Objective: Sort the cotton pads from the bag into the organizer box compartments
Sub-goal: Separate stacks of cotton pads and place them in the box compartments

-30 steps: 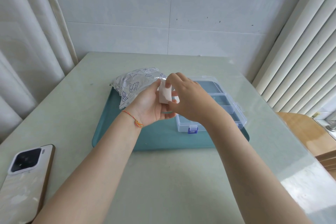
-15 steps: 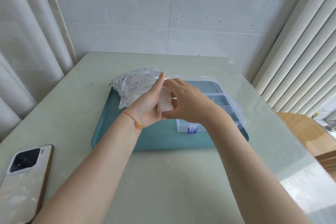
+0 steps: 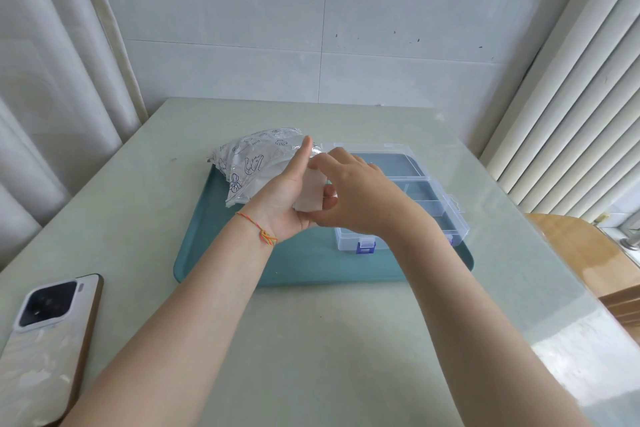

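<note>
2 hands meet above the tray [image 3: 304, 263], working 1 small stack of pads [image 3: 309, 193]. The left hand [image 3: 289, 199] cradles the stack in its palm, thumb raised straight, lower fingers curled under it. The right hand [image 3: 356, 196] comes over the top, its forefinger and thumb pinching at the stack's upper edge; how many pads it has caught I cannot tell.

The bag [image 3: 258, 163] lies just behind the left hand, at the tray's far left. The box [image 3: 415, 204] sits under and beyond the right hand, lid off or swung back, its compartments showing bare as far as the hands let me see. A phone [image 3: 48, 340] lies well apart, near the left elbow.

The step looks like peeling off a portion for 1 compartment. To do it well, keep the left grip light so the pads slide apart, part the layers at 1 corner, then carry the portion flat and low into the nearest cell. Squeezing hard would likely crumple the soft pads.
</note>
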A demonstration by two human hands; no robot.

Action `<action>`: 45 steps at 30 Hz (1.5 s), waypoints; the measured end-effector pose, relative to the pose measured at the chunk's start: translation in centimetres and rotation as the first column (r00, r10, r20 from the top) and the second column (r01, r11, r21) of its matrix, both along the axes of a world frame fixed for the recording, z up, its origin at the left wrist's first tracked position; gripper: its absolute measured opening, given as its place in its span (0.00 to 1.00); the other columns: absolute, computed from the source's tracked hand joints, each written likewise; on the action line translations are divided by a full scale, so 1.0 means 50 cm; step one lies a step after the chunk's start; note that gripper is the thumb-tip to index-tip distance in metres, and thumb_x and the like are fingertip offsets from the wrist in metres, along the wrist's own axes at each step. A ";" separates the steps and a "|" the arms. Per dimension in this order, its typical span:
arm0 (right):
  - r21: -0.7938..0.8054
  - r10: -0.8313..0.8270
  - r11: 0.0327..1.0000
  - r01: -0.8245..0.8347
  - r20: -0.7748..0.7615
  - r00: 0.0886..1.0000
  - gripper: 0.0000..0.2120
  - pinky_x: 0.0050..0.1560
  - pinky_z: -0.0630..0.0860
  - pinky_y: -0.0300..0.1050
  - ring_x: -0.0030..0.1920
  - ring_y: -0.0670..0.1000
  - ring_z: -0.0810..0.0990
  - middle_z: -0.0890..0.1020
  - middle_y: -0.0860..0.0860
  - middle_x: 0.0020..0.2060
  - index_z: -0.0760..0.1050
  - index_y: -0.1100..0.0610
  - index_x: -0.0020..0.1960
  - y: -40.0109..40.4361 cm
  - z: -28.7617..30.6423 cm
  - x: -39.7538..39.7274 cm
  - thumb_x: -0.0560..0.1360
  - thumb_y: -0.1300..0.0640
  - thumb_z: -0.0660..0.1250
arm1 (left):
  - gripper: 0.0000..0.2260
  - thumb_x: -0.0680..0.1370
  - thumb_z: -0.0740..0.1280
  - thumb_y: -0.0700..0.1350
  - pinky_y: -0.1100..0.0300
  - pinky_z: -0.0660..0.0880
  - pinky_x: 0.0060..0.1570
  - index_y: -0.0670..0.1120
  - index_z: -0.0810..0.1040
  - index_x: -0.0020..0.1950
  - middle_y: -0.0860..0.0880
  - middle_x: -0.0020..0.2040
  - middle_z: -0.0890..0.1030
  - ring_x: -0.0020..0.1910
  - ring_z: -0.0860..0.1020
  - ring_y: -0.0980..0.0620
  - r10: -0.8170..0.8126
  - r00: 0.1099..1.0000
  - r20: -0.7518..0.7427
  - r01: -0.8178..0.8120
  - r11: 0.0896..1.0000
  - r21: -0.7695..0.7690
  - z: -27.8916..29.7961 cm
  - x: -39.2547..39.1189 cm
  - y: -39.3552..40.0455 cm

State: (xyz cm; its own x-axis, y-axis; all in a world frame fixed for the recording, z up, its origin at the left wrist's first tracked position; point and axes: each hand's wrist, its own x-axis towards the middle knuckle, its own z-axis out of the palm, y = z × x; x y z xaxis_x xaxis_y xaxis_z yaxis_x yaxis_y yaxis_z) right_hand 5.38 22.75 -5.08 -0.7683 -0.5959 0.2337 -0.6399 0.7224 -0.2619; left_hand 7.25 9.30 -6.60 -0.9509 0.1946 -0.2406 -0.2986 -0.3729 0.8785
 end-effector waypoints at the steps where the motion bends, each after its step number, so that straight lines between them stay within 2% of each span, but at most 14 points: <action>1: 0.001 -0.005 1.000 0.005 0.013 1.000 0.31 0.59 0.68 0.51 0.53 0.51 0.71 0.71 0.49 0.55 0.68 0.50 0.67 0.001 0.002 0.001 0.68 0.41 0.73 | 0.23 0.77 0.58 0.68 0.62 0.76 0.35 0.49 0.78 0.50 0.50 0.40 0.77 0.39 0.76 0.53 -0.006 1.000 -0.016 0.006 1.000 -0.007 0.001 0.002 0.002; 6: 0.022 -0.002 1.000 0.001 0.009 1.000 0.31 0.59 0.68 0.51 0.50 0.49 0.67 0.67 0.47 0.50 0.67 0.50 0.66 -0.002 0.007 0.006 0.68 0.42 0.74 | 0.24 0.78 0.56 0.67 0.56 0.74 0.49 0.51 0.82 0.52 0.46 0.54 0.79 0.55 0.75 0.48 -0.034 0.996 -0.087 0.031 0.999 -0.034 0.004 0.010 0.012; 8: 0.008 -0.018 1.000 0.019 -0.029 0.999 0.29 0.59 0.69 0.52 0.49 0.49 0.66 0.67 0.47 0.49 0.68 0.51 0.65 -0.005 0.007 0.005 0.69 0.43 0.72 | 0.24 0.79 0.56 0.66 0.55 0.75 0.50 0.53 0.85 0.49 0.48 0.52 0.80 0.56 0.74 0.49 -0.051 0.995 -0.087 0.051 0.999 -0.001 0.006 0.012 0.014; 13: -0.011 -0.017 1.000 0.016 -0.022 1.000 0.29 0.58 0.68 0.51 0.52 0.52 0.70 0.70 0.48 0.49 0.68 0.51 0.63 0.000 0.008 0.006 0.68 0.41 0.73 | 0.24 0.78 0.56 0.68 0.66 0.67 0.31 0.53 0.83 0.39 0.52 0.33 0.73 0.33 0.68 0.56 -0.018 0.996 -0.085 0.013 0.998 -0.059 0.006 0.012 0.016; 15: -0.005 -0.013 1.000 0.013 -0.018 1.000 0.28 0.58 0.68 0.50 0.53 0.52 0.71 0.70 0.47 0.48 0.69 0.52 0.61 -0.001 0.007 0.006 0.67 0.40 0.73 | 0.23 0.76 0.57 0.68 0.66 0.65 0.30 0.53 0.82 0.40 0.52 0.33 0.72 0.31 0.67 0.56 -0.021 0.993 -0.117 0.012 0.997 -0.079 0.003 0.008 0.014; 19: -0.197 0.050 0.980 0.012 0.305 0.951 0.33 0.59 0.69 0.41 0.58 0.45 0.73 0.73 0.45 0.56 0.70 0.48 0.65 0.023 0.031 -0.002 0.65 0.38 0.75 | 0.24 0.73 0.58 0.68 0.63 0.64 0.31 0.50 0.80 0.50 0.54 0.36 0.74 0.32 0.68 0.56 -0.034 0.986 -0.166 0.024 0.998 -0.062 -0.001 0.004 0.008; 22: -0.327 0.021 0.935 0.140 0.444 0.896 0.14 0.51 0.71 0.38 0.54 0.41 0.77 0.79 0.44 0.54 0.77 0.49 0.58 0.055 0.050 -0.019 0.74 0.46 0.70 | 0.33 0.69 0.57 0.72 0.65 0.55 0.25 0.45 0.78 0.52 0.51 0.32 0.72 0.27 0.65 0.55 -0.072 0.973 -0.219 0.036 0.986 -0.163 0.006 0.001 0.016; 27: -0.444 0.038 0.857 0.262 0.561 0.827 0.06 0.43 0.71 0.40 0.33 0.44 0.76 0.81 0.48 0.31 0.79 0.59 0.51 0.080 0.046 -0.035 0.75 0.59 0.69 | 0.35 0.76 0.47 0.71 0.65 0.62 0.25 0.42 0.77 0.53 0.47 0.36 0.77 0.30 0.69 0.52 -0.152 0.948 -0.281 0.083 0.966 -0.244 0.016 -0.023 0.050; 30: -0.525 -0.009 0.769 0.365 0.563 0.827 0.04 0.45 0.78 0.44 0.37 0.47 0.80 0.83 0.51 0.37 0.79 0.59 0.49 0.101 0.043 -0.052 0.75 0.61 0.68 | 0.28 0.77 0.55 0.67 0.60 0.76 0.34 0.45 0.80 0.55 0.44 0.45 0.82 0.40 0.81 0.48 -0.102 0.954 -0.281 0.007 0.948 -0.319 0.027 -0.033 0.073; 32: -0.567 -0.053 0.708 0.421 0.552 0.832 0.04 0.49 0.80 0.48 0.40 0.47 0.84 0.85 0.54 0.41 0.78 0.59 0.49 0.117 0.038 -0.070 0.75 0.61 0.67 | 0.17 0.80 0.64 0.56 0.56 0.79 0.37 0.44 0.78 0.57 0.43 0.48 0.82 0.42 0.83 0.47 0.017 0.955 -0.295 -0.131 0.920 -0.370 0.028 -0.039 0.091; 36: -0.596 -0.175 0.603 0.529 0.549 0.818 0.07 0.44 0.78 0.48 0.39 0.52 0.84 0.85 0.53 0.39 0.73 0.56 0.49 0.140 0.014 -0.099 0.73 0.63 0.67 | 0.02 0.77 0.67 0.43 0.57 0.77 0.35 0.46 0.78 0.45 0.47 0.43 0.82 0.35 0.81 0.50 0.241 0.896 -0.373 -0.418 0.743 -0.523 0.009 -0.069 0.110; 38: -0.542 -0.253 0.637 0.548 0.525 0.813 0.07 0.36 0.74 0.44 0.37 0.54 0.80 0.82 0.53 0.37 0.71 0.54 0.47 0.146 -0.008 -0.114 0.73 0.64 0.66 | 0.03 0.76 0.66 0.45 0.58 0.75 0.41 0.50 0.79 0.44 0.51 0.41 0.80 0.39 0.80 0.50 0.159 0.871 -0.464 -0.476 0.504 -0.721 -0.006 -0.086 0.105; 41: -0.388 -0.325 0.759 0.523 0.472 0.820 0.08 0.34 0.73 0.41 0.37 0.53 0.78 0.80 0.51 0.37 0.75 0.51 0.40 0.146 -0.046 -0.134 0.74 0.64 0.66 | 0.07 0.76 0.65 0.45 0.59 0.73 0.46 0.51 0.83 0.48 0.52 0.46 0.81 0.46 0.77 0.50 -0.066 0.908 -0.413 -0.397 0.172 -0.901 -0.024 -0.090 0.096; 45: -0.183 -0.385 0.854 0.487 0.405 0.829 0.09 0.47 0.79 0.46 0.46 0.52 0.79 0.80 0.48 0.41 0.81 0.52 0.46 0.142 -0.073 -0.139 0.76 0.62 0.64 | 0.10 0.75 0.64 0.44 0.57 0.76 0.50 0.52 0.85 0.49 0.51 0.52 0.83 0.51 0.79 0.48 -0.159 0.932 -0.327 -0.320 0.069 -0.945 -0.040 -0.094 0.097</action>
